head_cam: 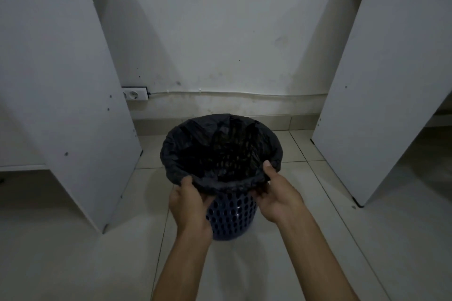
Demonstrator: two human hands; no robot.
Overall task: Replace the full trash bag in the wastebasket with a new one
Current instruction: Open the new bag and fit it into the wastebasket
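A dark blue perforated wastebasket (pixel 232 215) stands on the tiled floor in the middle of the view. A black trash bag (pixel 220 151) lines it, its edge folded over the rim. The holes of the basket show through the thin bag inside. My left hand (pixel 188 203) grips the folded bag edge at the near left of the rim, thumb on top. My right hand (pixel 276 195) grips the bag edge at the near right of the rim, thumb over it.
White desk side panels stand to the left (pixel 61 93) and right (pixel 381 80) of the basket. A white wall (pixel 220 32) is behind, with a power socket (pixel 135 93) and a cable low on it. Pale floor tiles (pixel 97 264) surround the basket.
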